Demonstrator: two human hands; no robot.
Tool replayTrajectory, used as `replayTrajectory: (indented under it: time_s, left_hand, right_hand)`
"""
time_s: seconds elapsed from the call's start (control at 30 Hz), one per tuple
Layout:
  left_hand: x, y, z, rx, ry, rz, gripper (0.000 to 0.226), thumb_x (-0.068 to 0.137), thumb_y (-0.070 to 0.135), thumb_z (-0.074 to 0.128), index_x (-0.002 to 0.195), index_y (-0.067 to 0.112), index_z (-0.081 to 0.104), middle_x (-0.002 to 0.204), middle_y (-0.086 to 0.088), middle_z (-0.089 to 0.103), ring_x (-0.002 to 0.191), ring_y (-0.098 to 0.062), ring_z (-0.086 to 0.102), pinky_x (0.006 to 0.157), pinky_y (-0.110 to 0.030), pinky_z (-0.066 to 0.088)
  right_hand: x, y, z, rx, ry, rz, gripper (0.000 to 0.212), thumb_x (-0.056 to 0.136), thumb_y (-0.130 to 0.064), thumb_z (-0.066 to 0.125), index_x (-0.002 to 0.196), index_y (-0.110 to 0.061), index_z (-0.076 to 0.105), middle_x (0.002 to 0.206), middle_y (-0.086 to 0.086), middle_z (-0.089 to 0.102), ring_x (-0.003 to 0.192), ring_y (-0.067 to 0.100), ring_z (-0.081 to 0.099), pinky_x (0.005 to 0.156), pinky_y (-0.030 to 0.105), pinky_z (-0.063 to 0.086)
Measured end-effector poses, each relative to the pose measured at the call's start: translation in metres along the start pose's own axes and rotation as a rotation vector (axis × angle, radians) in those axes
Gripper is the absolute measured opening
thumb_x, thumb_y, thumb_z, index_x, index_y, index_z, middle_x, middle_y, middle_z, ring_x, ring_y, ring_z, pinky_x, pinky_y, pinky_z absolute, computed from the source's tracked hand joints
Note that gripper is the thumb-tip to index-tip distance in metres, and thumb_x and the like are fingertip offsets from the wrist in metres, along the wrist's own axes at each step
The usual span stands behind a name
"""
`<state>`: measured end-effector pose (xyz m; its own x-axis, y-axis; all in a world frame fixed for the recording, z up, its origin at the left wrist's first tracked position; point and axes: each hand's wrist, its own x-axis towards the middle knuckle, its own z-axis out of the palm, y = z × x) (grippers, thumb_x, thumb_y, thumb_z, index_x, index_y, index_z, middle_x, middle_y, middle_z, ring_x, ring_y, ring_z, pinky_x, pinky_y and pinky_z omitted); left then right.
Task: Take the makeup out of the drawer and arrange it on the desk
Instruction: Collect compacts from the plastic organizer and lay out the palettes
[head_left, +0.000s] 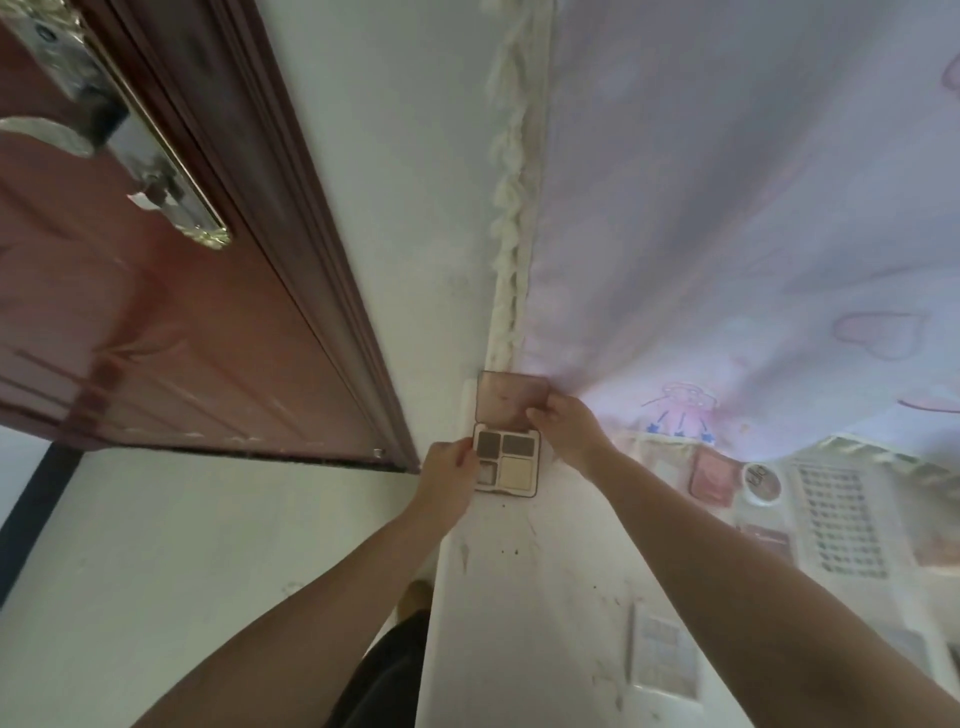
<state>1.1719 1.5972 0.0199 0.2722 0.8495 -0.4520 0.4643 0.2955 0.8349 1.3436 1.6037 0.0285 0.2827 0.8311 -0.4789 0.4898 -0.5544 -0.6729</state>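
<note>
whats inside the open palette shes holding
Four powder pans in the palette: two brown above, a pale shimmery one and a cream one below. The left hand covers its left edge.

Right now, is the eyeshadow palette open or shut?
Open: the eyeshadow palette shows four pans, its lid raised and pinched by the right hand.

- Open eyeshadow palette (506, 462) with four pans, held at far end of white desk (519, 597), lid raised.
- Left hand (449, 480) gripping palette's left edge; right hand (569, 431) pinching lid's right edge.
- Red-brown door (171, 338) at left; pale printed curtain (753, 208) at right.
- More makeup (711, 478) lying farther right, blurred.
</note>
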Motion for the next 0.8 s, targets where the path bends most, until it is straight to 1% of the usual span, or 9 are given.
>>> replayTrajectory:
  time_s: [0.13, 0.2, 0.27, 0.33, 0.43, 0.5, 0.6, 0.7, 0.8]
  left_hand:
    - [-0.005, 0.003, 0.002, 0.040, 0.009, 0.026, 0.032, 0.094, 0.001, 0.035, 0.101, -0.005, 0.065, 0.072, -0.012, 0.053, 0.053, -0.014, 0.042, 0.049, -0.021, 0.031]
    - [-0.007, 0.005, 0.003, 0.054, 0.025, -0.004, 0.028, 0.095, 0.004, 0.037, 0.102, -0.006, 0.062, 0.075, -0.011, 0.050, 0.055, -0.013, 0.042, 0.050, -0.020, 0.031]
    - [-0.012, 0.004, 0.006, 0.158, 0.070, -0.030, 0.030, 0.097, 0.009, 0.038, 0.121, -0.002, 0.054, 0.106, -0.017, 0.051, 0.083, -0.023, 0.053, 0.072, -0.028, 0.045]
    - [-0.025, 0.002, 0.012, 0.260, 0.191, 0.001, 0.039, 0.096, 0.009, 0.042, 0.134, 0.004, 0.043, 0.124, -0.014, 0.045, 0.111, -0.027, 0.047, 0.096, -0.037, 0.041]
    - [-0.057, 0.002, 0.035, 0.291, 0.299, 0.244, 0.031, 0.091, 0.003, 0.046, 0.121, 0.007, 0.052, 0.109, -0.007, 0.050, 0.105, -0.024, 0.048, 0.085, -0.028, 0.040]
    - [-0.081, -0.004, 0.065, 0.345, 0.099, 0.318, 0.026, 0.093, 0.005, 0.045, 0.115, 0.011, 0.055, 0.105, -0.002, 0.051, 0.102, -0.019, 0.051, 0.084, -0.022, 0.039]
    - [-0.109, -0.016, 0.113, 0.489, -0.222, 0.252, 0.032, 0.096, 0.013, 0.040, 0.125, 0.009, 0.055, 0.120, -0.008, 0.053, 0.112, -0.020, 0.051, 0.098, -0.026, 0.039]
    - [-0.126, -0.019, 0.141, 0.528, -0.214, 0.168, 0.036, 0.098, 0.018, 0.038, 0.128, 0.008, 0.054, 0.125, -0.011, 0.051, 0.114, -0.022, 0.051, 0.101, -0.032, 0.039]
    - [-0.136, -0.015, 0.153, 0.517, -0.204, 0.149, 0.032, 0.097, 0.016, 0.038, 0.117, 0.006, 0.061, 0.116, -0.012, 0.054, 0.107, -0.024, 0.054, 0.095, -0.030, 0.041]
  right_hand:
    - [0.002, 0.003, 0.002, 0.053, 0.031, -0.005, 0.030, 0.091, -0.014, 0.052, 0.119, -0.006, 0.057, 0.107, 0.006, 0.061, 0.100, 0.024, 0.057, 0.082, 0.029, 0.045]
    - [-0.002, 0.005, -0.002, 0.155, 0.010, 0.004, 0.031, 0.089, -0.009, 0.054, 0.120, -0.006, 0.054, 0.107, 0.005, 0.060, 0.101, 0.023, 0.058, 0.081, 0.028, 0.046]
    - [-0.012, 0.012, -0.014, 0.271, 0.034, -0.015, 0.030, 0.088, 0.000, 0.055, 0.118, -0.001, 0.053, 0.105, 0.007, 0.059, 0.099, 0.023, 0.058, 0.085, 0.029, 0.047]
    - [-0.028, 0.026, -0.036, 0.255, 0.095, -0.048, 0.027, 0.087, 0.003, 0.054, 0.114, 0.000, 0.055, 0.104, 0.009, 0.060, 0.092, 0.020, 0.058, 0.078, 0.024, 0.047]
    - [-0.069, 0.057, -0.070, 0.099, 0.045, -0.068, 0.017, 0.088, 0.000, 0.055, 0.103, -0.005, 0.062, 0.099, 0.012, 0.067, 0.087, 0.020, 0.062, 0.072, 0.023, 0.047]
    - [-0.105, 0.081, -0.078, -0.120, -0.035, -0.107, 0.014, 0.088, -0.006, 0.057, 0.099, -0.010, 0.065, 0.099, 0.010, 0.069, 0.091, 0.020, 0.063, 0.080, 0.026, 0.049]
    - [-0.160, 0.123, -0.064, -0.563, -0.116, -0.254, 0.020, 0.088, -0.026, 0.057, 0.106, -0.019, 0.063, 0.116, 0.004, 0.058, 0.114, 0.021, 0.051, 0.099, 0.034, 0.039]
    - [-0.199, 0.162, -0.041, -0.772, -0.246, -0.321, 0.047, 0.086, -0.042, 0.057, 0.125, -0.018, 0.045, 0.149, 0.006, 0.027, 0.137, 0.025, 0.027, 0.109, 0.037, 0.029]
    - [-0.211, 0.179, -0.031, -0.908, -0.141, -0.415, 0.053, 0.086, -0.041, 0.055, 0.128, -0.014, 0.039, 0.153, 0.010, 0.020, 0.139, 0.027, 0.022, 0.110, 0.039, 0.028]
